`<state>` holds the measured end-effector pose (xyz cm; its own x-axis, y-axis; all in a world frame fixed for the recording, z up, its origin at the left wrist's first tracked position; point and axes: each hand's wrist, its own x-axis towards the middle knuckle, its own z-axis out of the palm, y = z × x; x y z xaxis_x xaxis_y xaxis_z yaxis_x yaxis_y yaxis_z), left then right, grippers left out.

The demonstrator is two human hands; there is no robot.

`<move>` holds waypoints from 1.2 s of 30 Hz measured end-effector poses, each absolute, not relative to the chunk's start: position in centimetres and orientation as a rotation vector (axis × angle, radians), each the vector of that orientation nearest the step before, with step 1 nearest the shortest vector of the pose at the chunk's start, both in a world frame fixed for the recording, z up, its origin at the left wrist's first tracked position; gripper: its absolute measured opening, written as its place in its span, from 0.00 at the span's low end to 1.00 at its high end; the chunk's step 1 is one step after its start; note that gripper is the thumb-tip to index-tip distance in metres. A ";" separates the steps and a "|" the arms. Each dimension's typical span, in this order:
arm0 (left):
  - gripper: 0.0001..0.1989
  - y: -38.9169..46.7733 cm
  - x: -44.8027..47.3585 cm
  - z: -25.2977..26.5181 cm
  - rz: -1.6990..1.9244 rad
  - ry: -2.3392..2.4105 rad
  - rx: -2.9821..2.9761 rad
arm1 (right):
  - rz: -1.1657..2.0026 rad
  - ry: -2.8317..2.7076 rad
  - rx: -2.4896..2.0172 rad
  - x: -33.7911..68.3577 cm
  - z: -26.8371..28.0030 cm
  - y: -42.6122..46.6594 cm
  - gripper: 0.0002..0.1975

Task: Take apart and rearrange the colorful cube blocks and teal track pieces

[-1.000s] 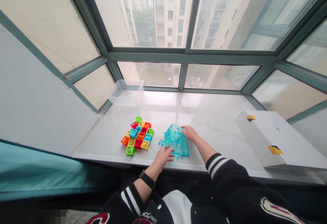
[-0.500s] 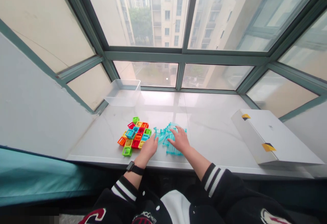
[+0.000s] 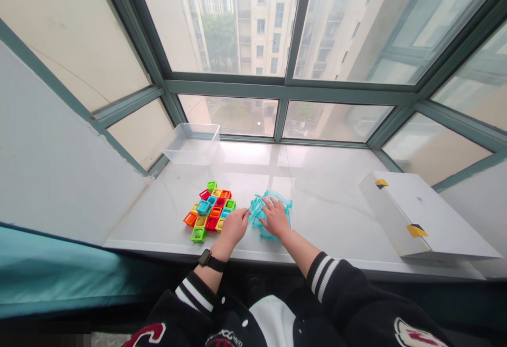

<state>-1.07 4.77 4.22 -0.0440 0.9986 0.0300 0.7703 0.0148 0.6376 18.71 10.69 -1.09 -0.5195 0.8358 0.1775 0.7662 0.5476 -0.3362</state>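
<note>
My left hand (image 3: 236,224) has its thumb and fingers closed on the left end of a translucent turquoise, openwork plastic bundle (image 3: 257,209), a narrow bit of it caught at my fingertips. My right hand (image 3: 275,217) lies over the middle of that same bundle, thumb and fingers parted and reaching down onto it; my own hand hides the contact, so I can't tell whether those fingers grip anything or only rest there. The bundle sits near the front edge of a glossy white sill (image 3: 328,194), between my two hands, with thin bars and curved strips showing beyond my right fingers and below my palm; I can't make out how many pieces it is made of. Just left of it, close beside my left hand, lies a patch of small square plastic blocks (image 3: 216,212) in red, orange, yellow, green and blue, most set edge to edge, with a blue one raised above its neighbours. Behind the blocks, in the far left corner against the window, stands a clear, rectangular plastic box (image 3: 192,151). Well apart to my right is a large white box (image 3: 443,215) bearing two yellow-and-black tabs. I wear a black watch (image 3: 209,260) on my left wrist, above a black sleeve (image 3: 195,295) with white stripes at the cuff.
</note>
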 end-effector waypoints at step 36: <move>0.20 7.2 1.5 -1.1 0.908 1.766 1.671 | 1.123 -1.611 -1.495 18.5 1.8 13.4 0.25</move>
